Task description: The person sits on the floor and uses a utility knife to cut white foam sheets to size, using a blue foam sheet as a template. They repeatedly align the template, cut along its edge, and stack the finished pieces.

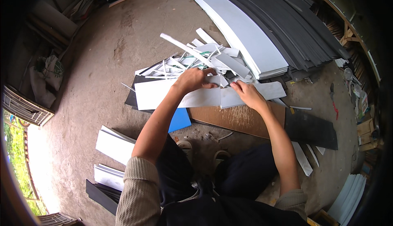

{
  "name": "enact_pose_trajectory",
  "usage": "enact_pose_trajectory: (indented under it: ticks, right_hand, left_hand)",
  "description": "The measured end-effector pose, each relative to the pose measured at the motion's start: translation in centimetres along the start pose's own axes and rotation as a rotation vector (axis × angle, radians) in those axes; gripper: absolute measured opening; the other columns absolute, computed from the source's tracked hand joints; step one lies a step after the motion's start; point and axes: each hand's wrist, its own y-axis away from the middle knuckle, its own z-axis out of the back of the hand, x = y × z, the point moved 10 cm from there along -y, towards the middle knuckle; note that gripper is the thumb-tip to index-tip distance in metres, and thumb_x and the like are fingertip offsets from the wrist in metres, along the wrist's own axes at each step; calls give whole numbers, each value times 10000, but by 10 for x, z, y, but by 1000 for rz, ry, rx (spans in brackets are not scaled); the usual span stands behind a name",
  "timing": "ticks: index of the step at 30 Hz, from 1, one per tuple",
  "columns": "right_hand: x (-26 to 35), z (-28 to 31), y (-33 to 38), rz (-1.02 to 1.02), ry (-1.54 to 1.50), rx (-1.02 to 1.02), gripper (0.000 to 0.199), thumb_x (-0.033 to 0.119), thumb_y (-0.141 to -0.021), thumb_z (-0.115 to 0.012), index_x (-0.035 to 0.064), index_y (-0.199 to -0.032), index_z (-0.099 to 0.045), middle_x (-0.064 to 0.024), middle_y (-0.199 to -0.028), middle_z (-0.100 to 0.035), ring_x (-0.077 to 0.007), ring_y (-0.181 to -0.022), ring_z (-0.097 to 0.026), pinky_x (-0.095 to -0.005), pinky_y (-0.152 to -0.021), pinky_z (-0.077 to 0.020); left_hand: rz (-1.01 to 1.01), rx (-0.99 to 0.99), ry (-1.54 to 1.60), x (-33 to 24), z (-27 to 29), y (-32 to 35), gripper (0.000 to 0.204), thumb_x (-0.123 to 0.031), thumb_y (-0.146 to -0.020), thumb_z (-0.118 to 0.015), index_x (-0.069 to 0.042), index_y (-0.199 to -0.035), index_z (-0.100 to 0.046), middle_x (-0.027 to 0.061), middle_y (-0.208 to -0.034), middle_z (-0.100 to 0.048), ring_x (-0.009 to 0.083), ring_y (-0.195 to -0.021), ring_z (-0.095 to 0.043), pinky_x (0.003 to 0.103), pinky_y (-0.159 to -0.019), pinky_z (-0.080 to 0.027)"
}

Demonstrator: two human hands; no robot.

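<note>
A long white sheet strip (159,95) lies across a brown board in front of me. My left hand (196,80) bends over its far edge, thumb on the face and fingers beyond, gripping it. A second white piece (256,96) meets it at a straight seam. My right hand (247,93) pinches this piece at its far edge near the seam, fingers curled. Between the hands, a small pale, angular piece (224,81) stands at the seam; what it is I cannot make out. Beneath lies the scuffed brown board (245,119), with a blue sheet (180,119) by its left end.
White offcuts (196,58) heap up beyond my hands. Behind them are a stack of long white sheets (241,29) and black sheets (282,21). More white strips (114,144) lie left. A black sheet (311,129) and a red-handled tool (335,103) lie right.
</note>
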Motion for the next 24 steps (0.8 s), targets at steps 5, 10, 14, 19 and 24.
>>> enact_pose_trajectory:
  ticks: [5, 10, 14, 19, 24]
  right_hand:
    - [-30, -41, -2, -81, 1, 74, 534, 490, -872, -366, -10, -908, -552, -248, -738, -582, -403, -754, -569, -450, -663, -423]
    - [-58, -88, -7, -120, 31, 155, 569, 484, -876, -355, -53, -886, -546, -283, -798, -574, -428, -803, -553, -466, -704, -419]
    - [-88, -133, -2, -132, -4, 204, 525, 433, -888, -343, -63, -934, -508, -301, -803, -561, -441, -816, -540, -481, -716, -411]
    - [-100, -181, -9, -198, -16, 190, 432, 375, -889, -356, -34, -915, -493, -290, -813, -568, -439, -782, -551, -495, -694, -420]
    - [-93, -213, -18, -166, 78, 51, 371, 329, -899, -348, -10, -892, -498, -254, -754, -579, -411, -730, -568, -490, -653, -436]
  left_hand:
    - [34, 174, -64, 18, -45, 0, 487, -439, -709, -632, -155, -1079, -490, 115, -634, -604, 282, -631, -614, 381, -586, -485]
    - [-29, 228, -157, 69, -114, -1, 441, -484, -692, -620, -210, -1028, -533, 88, -639, -606, 268, -605, -618, 379, -541, -491]
    - [78, 280, -120, 85, -160, 5, 377, -506, -691, -606, -228, -945, -599, 72, -677, -617, 255, -663, -626, 364, -568, -502]
    - [210, 381, -48, 120, -213, 30, 371, -508, -692, -605, -229, -936, -620, 69, -729, -627, 250, -721, -623, 356, -614, -501]
    - [182, 378, -100, 135, -234, 39, 465, -591, -671, -577, -232, -962, -630, 74, -755, -633, 253, -762, -623, 350, -659, -505]
